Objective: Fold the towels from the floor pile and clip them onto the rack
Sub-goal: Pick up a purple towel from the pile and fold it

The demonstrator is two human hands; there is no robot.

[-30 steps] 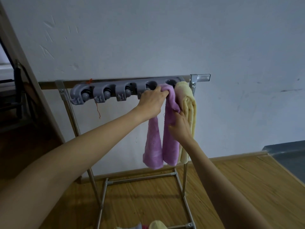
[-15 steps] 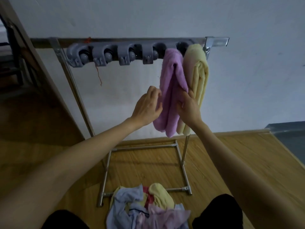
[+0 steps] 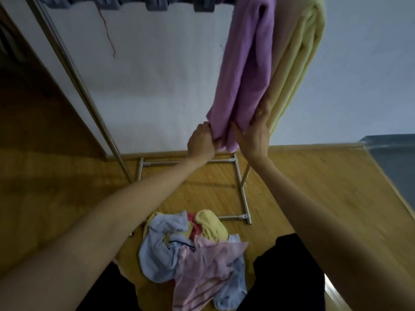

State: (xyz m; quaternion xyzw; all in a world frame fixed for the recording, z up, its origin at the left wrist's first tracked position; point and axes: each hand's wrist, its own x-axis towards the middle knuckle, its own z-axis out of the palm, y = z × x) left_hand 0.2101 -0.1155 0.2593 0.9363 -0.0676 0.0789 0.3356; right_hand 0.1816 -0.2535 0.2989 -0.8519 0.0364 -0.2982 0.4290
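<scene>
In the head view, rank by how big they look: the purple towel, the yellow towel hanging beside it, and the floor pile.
1. floor pile, though it lies nearer the camera, so this is unsure.
2. purple towel.
3. yellow towel, partly hidden behind the purple one and cut off at the top edge.

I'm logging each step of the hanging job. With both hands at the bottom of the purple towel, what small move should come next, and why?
Probably let go and reach down to the floor pile. The purple towel already hangs folded beside the yellow towel; the left hand grips its lower edge, the right hand lies against it, so only smoothing seems left.
</scene>
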